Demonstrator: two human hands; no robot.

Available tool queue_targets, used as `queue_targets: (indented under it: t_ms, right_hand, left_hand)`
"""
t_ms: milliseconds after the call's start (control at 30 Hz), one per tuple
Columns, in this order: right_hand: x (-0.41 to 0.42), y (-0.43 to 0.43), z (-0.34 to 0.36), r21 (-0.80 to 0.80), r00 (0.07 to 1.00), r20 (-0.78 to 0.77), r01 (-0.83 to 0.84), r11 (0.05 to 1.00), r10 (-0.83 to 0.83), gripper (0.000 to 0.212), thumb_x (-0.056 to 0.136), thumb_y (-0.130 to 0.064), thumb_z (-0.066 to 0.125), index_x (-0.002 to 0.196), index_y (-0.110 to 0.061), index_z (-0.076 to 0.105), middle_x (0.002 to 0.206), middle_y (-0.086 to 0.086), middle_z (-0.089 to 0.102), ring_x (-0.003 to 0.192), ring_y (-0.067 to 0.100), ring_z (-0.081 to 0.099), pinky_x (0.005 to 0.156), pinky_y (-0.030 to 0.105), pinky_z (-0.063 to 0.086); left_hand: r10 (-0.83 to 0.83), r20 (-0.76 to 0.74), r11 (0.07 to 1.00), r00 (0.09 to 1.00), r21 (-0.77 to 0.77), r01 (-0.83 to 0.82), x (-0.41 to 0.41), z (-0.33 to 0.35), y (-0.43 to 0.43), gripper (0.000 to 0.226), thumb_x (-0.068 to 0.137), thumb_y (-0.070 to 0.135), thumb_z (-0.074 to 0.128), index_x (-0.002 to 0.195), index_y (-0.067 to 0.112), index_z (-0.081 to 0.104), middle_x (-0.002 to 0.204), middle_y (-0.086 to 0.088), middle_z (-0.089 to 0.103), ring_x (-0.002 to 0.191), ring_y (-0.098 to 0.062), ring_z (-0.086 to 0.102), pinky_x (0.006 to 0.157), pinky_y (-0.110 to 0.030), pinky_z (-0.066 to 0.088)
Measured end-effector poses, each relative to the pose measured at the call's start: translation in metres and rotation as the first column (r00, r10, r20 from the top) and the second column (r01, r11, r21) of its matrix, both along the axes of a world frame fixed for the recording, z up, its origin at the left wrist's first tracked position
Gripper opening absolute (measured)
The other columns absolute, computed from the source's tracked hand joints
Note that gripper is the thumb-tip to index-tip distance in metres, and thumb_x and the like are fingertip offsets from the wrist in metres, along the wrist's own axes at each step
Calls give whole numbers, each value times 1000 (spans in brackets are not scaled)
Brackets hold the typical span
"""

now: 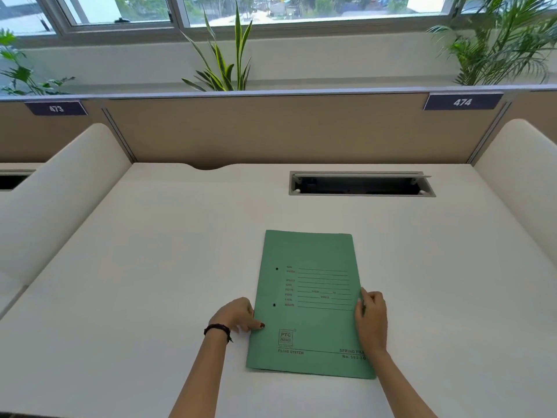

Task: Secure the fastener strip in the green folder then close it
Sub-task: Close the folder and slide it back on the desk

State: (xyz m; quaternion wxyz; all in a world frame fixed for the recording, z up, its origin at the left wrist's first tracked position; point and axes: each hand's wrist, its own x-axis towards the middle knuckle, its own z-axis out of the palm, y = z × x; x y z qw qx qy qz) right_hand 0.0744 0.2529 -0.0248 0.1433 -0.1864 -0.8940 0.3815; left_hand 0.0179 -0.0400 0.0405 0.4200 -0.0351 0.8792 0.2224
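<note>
The green folder (307, 321) lies shut and flat on the white desk (180, 267), printed cover up, with two small punched holes near its left edge. My left hand (238, 315) rests at the folder's left edge, fingers curled, thumb tip touching the cover. My right hand (371, 318) grips the folder's right edge, fingers over the cover's rim. The fastener strip is hidden inside the folder.
An open cable hatch (361, 184) sits in the desk at the back right. A beige partition (271, 128) bounds the desk behind, with curved white dividers (60, 191) on both sides. Plants (223, 64) stand behind the partition.
</note>
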Motion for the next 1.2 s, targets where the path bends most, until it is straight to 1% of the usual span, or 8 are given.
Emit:
queue_targets:
  t_ms: [67,200,500,667,833,933,1033,1200]
  right_hand:
    - [0,1,1,3,1000,-4,1,1000,-1,30,88,0,48,115,-6,57,87,3,47,80,21,46,66,31,42]
    - [-3,5,2,-33,1000,1,30,999,-30,33,89,2,46,120,-5,55,89,5,47,81,22,47,69,31,40]
    - [-17,13,11,-224,985,41,170,960,-165,32,90,4,45,120,1,56,94,14,50,81,22,49,78,30,39]
    - [-33,16,23,-511,951,189,306,803,-243,28,91,-10,49,117,-5,59,101,10,60,91,26,54,86,34,44]
    - [-50,14,56,-662,946,309,142,736,95,41,96,-39,40,74,-11,60,75,7,63,66,24,55,62,31,42]
    - [-55,8,67,-692,867,318,-65,719,385,42,97,-46,28,96,-28,66,90,-2,73,83,16,68,69,29,51]
    - [-63,-4,69,-684,821,277,-196,702,499,36,99,-38,30,113,-26,60,106,-5,71,93,10,67,68,24,52]
    - [-87,-27,72,-702,776,296,-218,678,557,24,100,-22,36,117,-15,51,94,6,70,64,19,69,59,26,59]
  left_hand:
    - [-19,64,998,998,56,16,1,6,-1,17,83,21,69,84,16,53,100,-9,65,84,-19,61,72,-27,55]
    - [-3,145,979,989,202,-26,3,18,0,53,86,8,64,128,12,33,125,-23,60,93,-26,63,89,-38,56]
    - [80,61,829,995,550,-100,4,28,-5,55,95,17,50,139,37,23,105,-4,73,84,-16,71,68,-28,60]
    - [119,104,744,987,649,-158,8,18,-19,53,95,23,52,132,50,26,119,1,70,96,-16,69,70,-30,60]
    - [255,155,663,954,691,-289,13,5,-40,52,94,24,53,131,51,27,119,-1,69,102,-20,69,72,-35,60]
    - [363,165,605,917,708,-366,7,2,-53,54,95,20,52,133,47,27,118,-1,70,103,-21,69,74,-38,59]
    - [428,147,579,892,713,-395,-6,4,-67,54,95,18,51,134,46,25,117,0,71,102,-20,70,74,-38,59]
    - [487,114,583,866,696,-419,-32,7,-85,52,96,19,49,134,45,26,112,3,73,98,-17,71,71,-35,59]
